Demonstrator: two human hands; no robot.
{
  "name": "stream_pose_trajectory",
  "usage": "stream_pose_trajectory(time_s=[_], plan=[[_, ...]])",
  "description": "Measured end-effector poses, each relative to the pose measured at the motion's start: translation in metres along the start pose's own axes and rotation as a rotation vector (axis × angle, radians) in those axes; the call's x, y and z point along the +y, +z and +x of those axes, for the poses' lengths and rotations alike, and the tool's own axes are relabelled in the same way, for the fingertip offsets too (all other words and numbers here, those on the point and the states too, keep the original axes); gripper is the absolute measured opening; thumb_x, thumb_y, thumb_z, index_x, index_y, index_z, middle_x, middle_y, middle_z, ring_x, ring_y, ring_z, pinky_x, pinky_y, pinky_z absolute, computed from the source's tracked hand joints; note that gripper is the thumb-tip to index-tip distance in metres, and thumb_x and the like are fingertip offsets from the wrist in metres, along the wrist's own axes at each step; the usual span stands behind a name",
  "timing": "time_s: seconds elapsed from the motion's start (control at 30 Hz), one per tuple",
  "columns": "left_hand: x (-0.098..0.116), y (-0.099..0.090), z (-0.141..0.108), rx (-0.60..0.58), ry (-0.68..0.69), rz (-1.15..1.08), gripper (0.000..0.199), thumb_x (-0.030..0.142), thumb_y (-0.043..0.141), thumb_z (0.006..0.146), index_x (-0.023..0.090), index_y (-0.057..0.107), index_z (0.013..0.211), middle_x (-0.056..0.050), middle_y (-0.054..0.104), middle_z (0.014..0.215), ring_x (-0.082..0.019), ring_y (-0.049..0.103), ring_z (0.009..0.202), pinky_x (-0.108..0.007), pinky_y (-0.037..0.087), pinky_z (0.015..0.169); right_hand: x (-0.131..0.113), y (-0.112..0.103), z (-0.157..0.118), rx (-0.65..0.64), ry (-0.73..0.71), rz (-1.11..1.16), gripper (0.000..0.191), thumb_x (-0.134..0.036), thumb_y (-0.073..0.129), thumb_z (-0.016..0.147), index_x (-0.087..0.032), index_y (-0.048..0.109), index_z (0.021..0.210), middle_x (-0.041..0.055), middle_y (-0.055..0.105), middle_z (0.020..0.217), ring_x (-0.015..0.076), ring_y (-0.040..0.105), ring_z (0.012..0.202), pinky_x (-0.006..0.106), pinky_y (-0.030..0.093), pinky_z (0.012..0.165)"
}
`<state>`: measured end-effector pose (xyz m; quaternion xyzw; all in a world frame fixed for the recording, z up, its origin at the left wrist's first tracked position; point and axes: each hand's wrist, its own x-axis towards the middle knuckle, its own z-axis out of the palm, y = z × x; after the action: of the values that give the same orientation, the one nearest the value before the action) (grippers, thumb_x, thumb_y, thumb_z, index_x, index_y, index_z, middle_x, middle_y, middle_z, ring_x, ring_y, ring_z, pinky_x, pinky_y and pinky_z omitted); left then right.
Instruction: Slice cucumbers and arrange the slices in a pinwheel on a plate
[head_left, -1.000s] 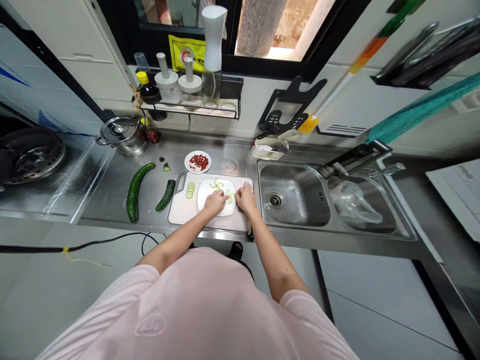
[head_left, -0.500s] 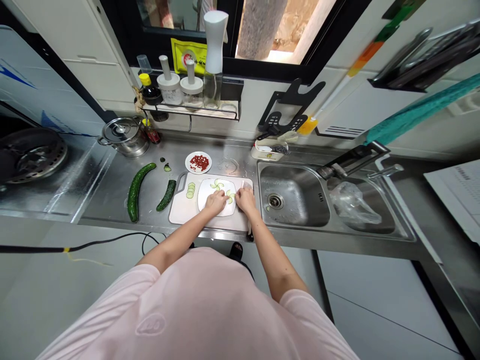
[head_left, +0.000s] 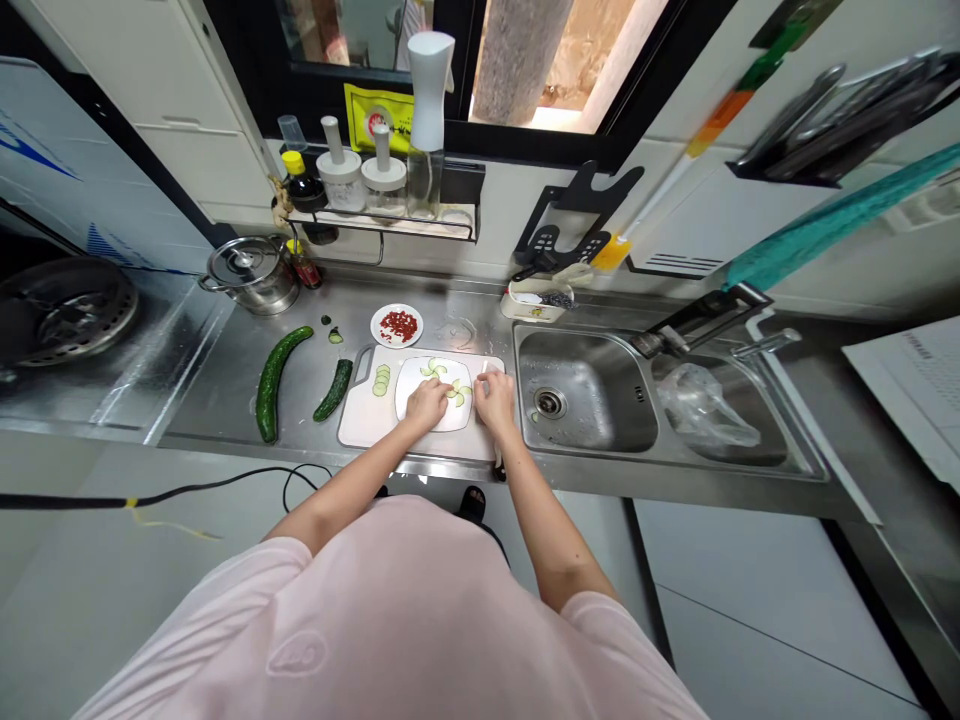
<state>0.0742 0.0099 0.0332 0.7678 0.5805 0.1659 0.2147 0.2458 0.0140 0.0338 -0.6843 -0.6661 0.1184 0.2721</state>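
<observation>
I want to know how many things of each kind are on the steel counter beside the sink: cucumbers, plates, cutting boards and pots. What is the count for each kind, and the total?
Cucumbers: 2 (long cucumber, shorter cucumber)
Plates: 2 (oval white plate, small plate of red berries)
Cutting boards: 1 (white cutting board)
Pots: 1 (steel pot)
Total: 6

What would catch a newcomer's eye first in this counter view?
The white oval plate on the cutting board stands out, with cucumber slices fanned in a pinwheel under the left hand and beside the right hand. Left of the board lie a long cucumber and a shorter cucumber. Behind it sits a small plate of red berries, with the steel sink to the right.
</observation>
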Motion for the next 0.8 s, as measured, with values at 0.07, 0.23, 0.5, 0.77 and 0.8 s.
stream_pose_trajectory(time_s=[0.07,0.23,0.5,0.77,0.8], plan=[[-0.006,-0.005,-0.009,0.105,-0.031,-0.084,0.03,0.019,0.046,0.085,0.023,0.066,0.107,-0.006,0.061,0.101,-0.019,0.054,0.098,-0.029,0.043,0.083,0.0,-0.004,-0.005,0.089,-0.052,0.079,0.018,-0.025,0.044,0.087,-0.019,0.061,0.09,0.0074,0.059,0.095,0.0226,0.046,0.098,0.034,0.036,0.087],[-0.034,-0.02,-0.032,0.275,-0.142,-0.194,0.025,0.021,0.048,0.083,0.021,0.068,0.099,-0.005,0.064,0.095,-0.016,0.057,0.078,-0.027,0.044,0.073,-0.001,-0.013,-0.025,0.182,-0.105,0.16,0.015,-0.024,0.046,0.086,-0.02,0.06,0.084,0.0064,0.06,0.088,0.0227,0.049,0.093,0.037,0.036,0.087],[-0.087,-0.042,-0.051,0.445,-0.372,-0.13,0.024,0.024,0.049,0.081,0.021,0.068,0.096,-0.004,0.065,0.09,-0.015,0.055,0.069,-0.026,0.042,0.07,-0.006,-0.011,-0.05,0.186,-0.099,0.206,0.014,-0.024,0.046,0.086,-0.021,0.06,0.084,0.0058,0.061,0.09,0.0219,0.052,0.092,0.038,0.038,0.087],[-0.107,-0.044,-0.055,0.425,-0.534,0.044,0.027,0.026,0.051,0.079,0.021,0.067,0.101,-0.007,0.064,0.088,-0.023,0.057,0.086,-0.031,0.041,0.078,-0.01,-0.009,-0.052,0.193,-0.114,0.219,0.013,-0.023,0.047,0.086,-0.021,0.059,0.084,0.0052,0.062,0.088,0.0217,0.052,0.09,0.037,0.039,0.085],[-0.107,-0.044,-0.054,0.412,-0.55,0.053,0.028,0.027,0.051,0.079,0.021,0.067,0.101,-0.007,0.064,0.089,-0.023,0.057,0.087,-0.032,0.04,0.078,-0.011,-0.01,-0.052,0.194,-0.115,0.218,0.012,-0.023,0.047,0.086,-0.021,0.059,0.083,0.0052,0.062,0.088,0.0217,0.052,0.09,0.037,0.039,0.085]])
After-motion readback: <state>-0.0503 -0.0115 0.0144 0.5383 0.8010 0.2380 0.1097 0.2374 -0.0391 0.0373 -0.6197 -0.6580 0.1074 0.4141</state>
